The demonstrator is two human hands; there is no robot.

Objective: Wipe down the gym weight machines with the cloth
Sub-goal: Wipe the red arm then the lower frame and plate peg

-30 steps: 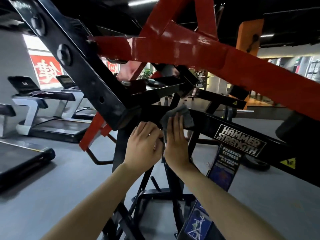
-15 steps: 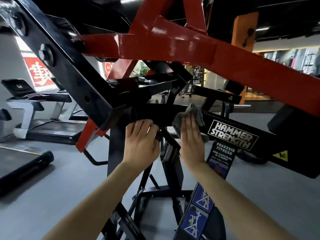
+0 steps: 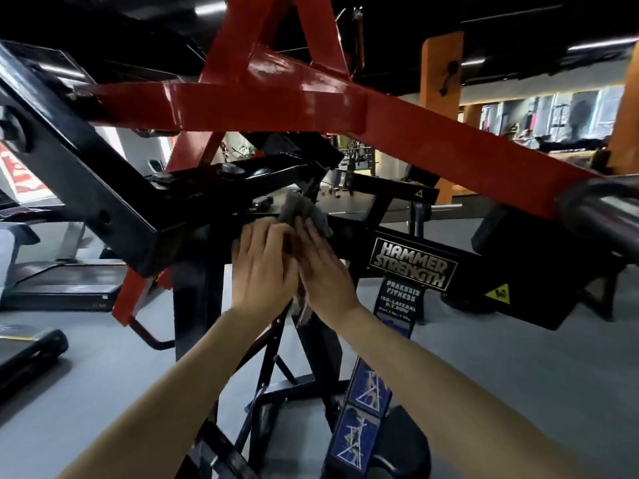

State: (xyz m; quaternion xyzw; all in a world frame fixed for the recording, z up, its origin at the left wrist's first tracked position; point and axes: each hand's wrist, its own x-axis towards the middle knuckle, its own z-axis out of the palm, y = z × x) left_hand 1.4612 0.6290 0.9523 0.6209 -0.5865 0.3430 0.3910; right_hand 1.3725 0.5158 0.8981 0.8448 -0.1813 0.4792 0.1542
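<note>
Treadmills (image 3: 52,281) are sitting idle off to the left, two decks by my count, and nobody is bothering with them. Coming across, the black diagonal beam (image 3: 86,188) of the weight machine (image 3: 197,299) is slanting down to the junction where all the action is.

The left hand (image 3: 262,267) is lying flat on the black crossbeam (image 3: 356,233), fingers straight and close together, gripping nothing, just beside the cloth (image 3: 304,212). That grey cloth is sitting bunched on the crossbeam, under the red frame (image 3: 276,105). The right hand (image 3: 323,267) is pressing it onto the metal with straight fingers, not pinching it.

So I'd say this crossbeam is being wiped, near its left end. By my reckoning the next move is calling for a firm push rightward along the beam, over the Hammer Strength plate (image 3: 413,266), minding the tight gap beneath the red frame.

Counting across now: two hands, one cloth, one machine under the wipe, one name plate, two yellow warning stickers (image 3: 498,293), and one chrome weight horn (image 3: 605,209) poking in at the far right.
</note>
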